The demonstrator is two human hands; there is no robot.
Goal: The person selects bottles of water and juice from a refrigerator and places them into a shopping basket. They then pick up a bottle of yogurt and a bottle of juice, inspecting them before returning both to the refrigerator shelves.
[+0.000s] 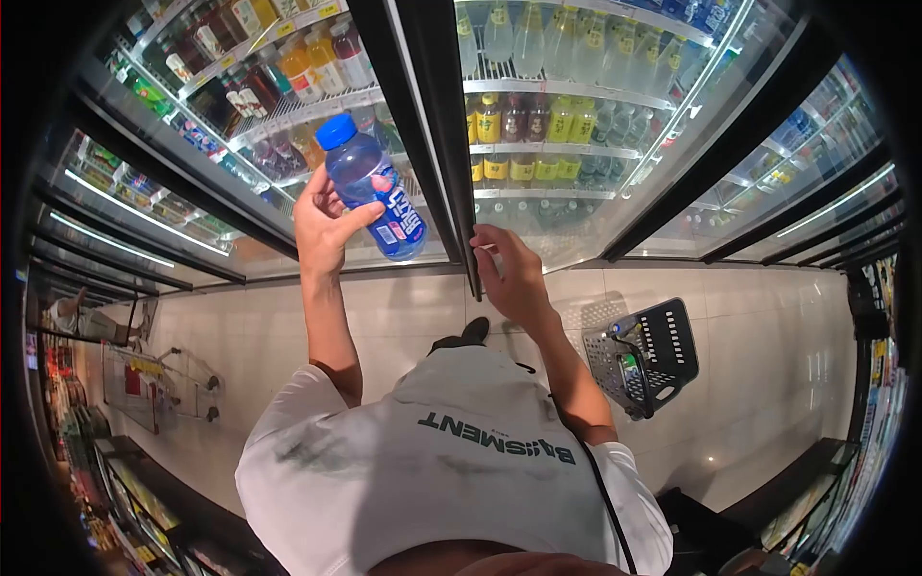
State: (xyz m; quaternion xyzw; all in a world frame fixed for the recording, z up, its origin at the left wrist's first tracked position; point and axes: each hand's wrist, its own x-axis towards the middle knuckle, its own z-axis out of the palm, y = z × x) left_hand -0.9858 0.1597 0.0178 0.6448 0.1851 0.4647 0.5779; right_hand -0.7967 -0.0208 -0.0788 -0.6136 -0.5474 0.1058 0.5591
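A clear bottle with a blue cap and blue label [392,197] is held up in my left hand [331,219], tilted, with the thumb across its front. It is in front of the glass of a drinks fridge. My right hand [507,269] is at the lower end of a black door edge [463,226], its fingers curled against that edge. Behind the doors, shelves [567,149] carry rows of bottled drinks.
On the tiled floor to the right stands a dark shopping basket [672,350] with something green in it. A shopping cart [144,379] stands at the left, and a person [82,315] is beyond it. More shelving [144,499] lines the lower left.
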